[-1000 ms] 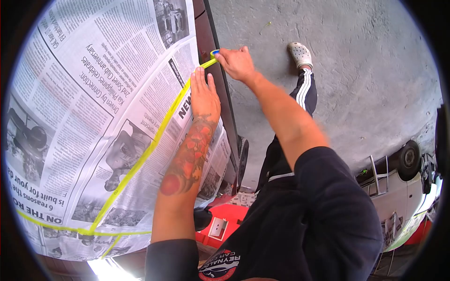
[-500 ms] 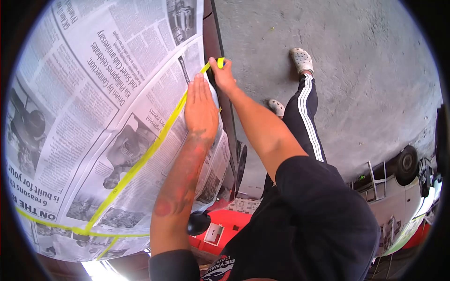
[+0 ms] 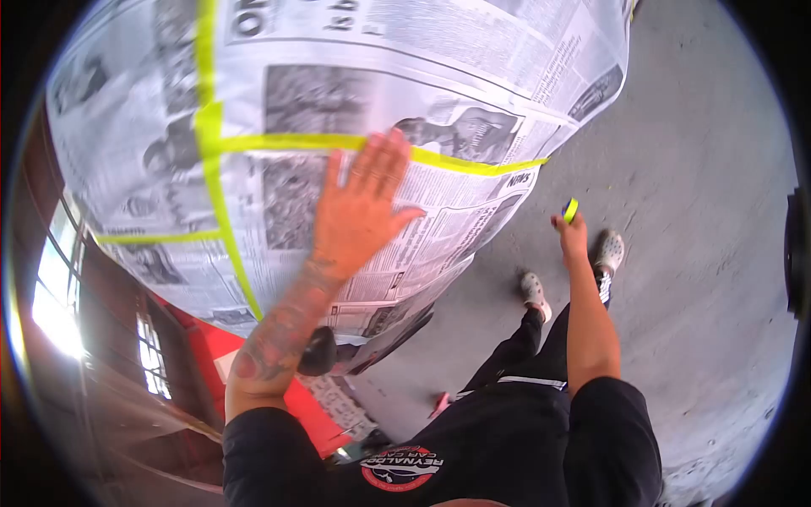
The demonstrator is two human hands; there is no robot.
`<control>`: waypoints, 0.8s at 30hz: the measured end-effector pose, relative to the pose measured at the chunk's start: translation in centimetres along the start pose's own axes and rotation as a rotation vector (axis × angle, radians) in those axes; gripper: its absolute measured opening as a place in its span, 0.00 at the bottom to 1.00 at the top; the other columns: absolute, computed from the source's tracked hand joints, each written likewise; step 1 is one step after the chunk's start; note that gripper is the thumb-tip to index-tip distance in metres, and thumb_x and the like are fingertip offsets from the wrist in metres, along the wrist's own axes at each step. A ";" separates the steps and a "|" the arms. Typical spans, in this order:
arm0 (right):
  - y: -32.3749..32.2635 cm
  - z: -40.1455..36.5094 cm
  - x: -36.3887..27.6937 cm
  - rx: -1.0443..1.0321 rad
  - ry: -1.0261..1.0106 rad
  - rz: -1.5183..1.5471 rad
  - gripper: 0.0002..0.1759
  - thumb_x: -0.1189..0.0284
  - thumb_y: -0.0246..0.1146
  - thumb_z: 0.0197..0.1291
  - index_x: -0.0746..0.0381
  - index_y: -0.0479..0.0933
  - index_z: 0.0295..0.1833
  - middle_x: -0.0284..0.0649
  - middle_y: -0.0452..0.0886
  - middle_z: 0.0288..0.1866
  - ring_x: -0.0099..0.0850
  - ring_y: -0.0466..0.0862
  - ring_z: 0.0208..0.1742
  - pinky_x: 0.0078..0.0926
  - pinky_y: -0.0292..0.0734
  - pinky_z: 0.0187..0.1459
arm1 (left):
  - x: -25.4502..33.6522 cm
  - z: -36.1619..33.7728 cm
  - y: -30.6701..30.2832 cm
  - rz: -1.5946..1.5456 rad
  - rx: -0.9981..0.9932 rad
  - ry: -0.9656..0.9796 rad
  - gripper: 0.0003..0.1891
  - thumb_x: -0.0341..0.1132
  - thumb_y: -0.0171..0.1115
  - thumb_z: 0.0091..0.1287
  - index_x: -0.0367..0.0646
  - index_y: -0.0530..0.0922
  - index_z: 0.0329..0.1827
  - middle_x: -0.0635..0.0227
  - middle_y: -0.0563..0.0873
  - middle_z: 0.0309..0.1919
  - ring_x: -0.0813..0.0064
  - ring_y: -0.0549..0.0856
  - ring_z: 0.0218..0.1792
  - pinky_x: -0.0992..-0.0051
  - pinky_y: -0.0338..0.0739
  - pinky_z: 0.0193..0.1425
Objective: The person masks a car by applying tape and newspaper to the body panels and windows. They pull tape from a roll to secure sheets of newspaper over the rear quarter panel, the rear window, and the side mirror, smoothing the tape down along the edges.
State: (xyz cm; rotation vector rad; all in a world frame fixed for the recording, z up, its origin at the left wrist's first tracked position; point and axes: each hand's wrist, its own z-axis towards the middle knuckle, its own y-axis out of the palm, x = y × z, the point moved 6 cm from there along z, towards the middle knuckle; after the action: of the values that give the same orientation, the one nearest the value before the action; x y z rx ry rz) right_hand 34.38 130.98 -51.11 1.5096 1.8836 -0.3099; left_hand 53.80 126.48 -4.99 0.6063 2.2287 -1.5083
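My left hand (image 3: 361, 211) lies flat with fingers spread on newspaper sheets (image 3: 473, 84) that cover a large curved surface. Its fingertips rest on a strip of yellow tape (image 3: 287, 142) running across the paper. Held out to the right, away from the paper and above the floor, my right hand (image 3: 572, 232) grips a small roll of yellow tape (image 3: 571, 208). The strip ends at the right edge of the newspaper, apart from the roll. Another yellow strip (image 3: 218, 194) crosses it on the left.
Grey concrete floor (image 3: 693, 211) lies on the right, with my feet in light clogs (image 3: 534, 291) on it. A dark rounded object (image 3: 318, 351) is below my left forearm. Something red (image 3: 312, 414) and bright windows (image 3: 56, 308) show at lower left.
The view has swung toward the left part of the papered surface. My right hand has moved off the paper's edge with the roll. My left hand's fingers have spread.
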 end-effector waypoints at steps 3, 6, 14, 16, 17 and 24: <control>-2.6 -4.0 0.6 -0.089 -0.042 -0.069 0.18 0.75 0.66 0.64 0.70 0.76 0.57 0.37 0.84 0.40 0.25 0.83 0.40 0.23 0.76 0.48 | -5.8 -2.2 -2.2 0.103 0.128 -0.159 0.50 0.65 0.62 0.62 0.45 0.58 0.81 0.65 0.60 0.81 0.66 0.58 0.81 0.44 0.48 0.80; -3.9 -8.3 -0.7 -0.136 -0.132 -0.300 0.14 0.75 0.67 0.65 0.70 0.78 0.54 0.35 0.83 0.39 0.23 0.82 0.39 0.22 0.76 0.46 | -9.3 -3.6 -4.9 0.193 0.258 -0.268 0.49 0.67 0.58 0.65 0.45 0.57 0.82 0.66 0.58 0.82 0.67 0.57 0.82 0.43 0.47 0.80; -0.9 -22.0 -8.8 -0.083 -0.478 -0.445 0.14 0.67 0.70 0.61 0.68 0.79 0.43 0.45 0.78 0.27 0.29 0.75 0.28 0.33 0.72 0.34 | -10.2 -10.9 -8.7 -0.176 0.672 -0.353 0.32 0.44 0.68 0.66 0.37 0.72 0.69 0.52 0.76 0.69 0.55 0.74 0.70 0.51 0.65 0.73; 2.2 -27.9 -11.1 -0.083 -0.611 -0.470 0.15 0.68 0.72 0.58 0.68 0.78 0.41 0.52 0.78 0.27 0.38 0.73 0.26 0.37 0.72 0.34 | -3.7 -15.2 -7.0 -0.520 0.732 -0.200 0.23 0.31 0.73 0.59 0.37 0.78 0.58 0.53 0.84 0.56 0.52 0.82 0.59 0.62 0.75 0.65; 4.2 -30.8 -11.7 -0.133 -0.657 -0.499 0.15 0.69 0.73 0.56 0.68 0.78 0.40 0.52 0.78 0.27 0.43 0.76 0.26 0.40 0.73 0.34 | 0.2 -17.3 -4.2 -0.764 0.669 -0.154 0.24 0.33 0.72 0.61 0.39 0.78 0.60 0.53 0.83 0.57 0.52 0.82 0.60 0.59 0.75 0.65; 15.4 -45.4 -5.7 -0.479 -0.886 -0.785 0.13 0.70 0.73 0.54 0.65 0.76 0.37 0.45 0.82 0.30 0.48 0.83 0.33 0.44 0.76 0.38 | 13.6 -33.9 5.7 -1.443 0.312 -0.248 0.24 0.26 0.61 0.68 0.43 0.69 0.68 0.58 0.78 0.46 0.59 0.83 0.38 0.62 0.78 0.42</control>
State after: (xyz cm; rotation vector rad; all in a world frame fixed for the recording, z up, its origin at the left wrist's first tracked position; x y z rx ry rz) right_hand 32.57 157.37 -10.69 0.1676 1.5350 -0.6800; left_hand 43.17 161.88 -4.74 -1.3812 2.1831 -2.2877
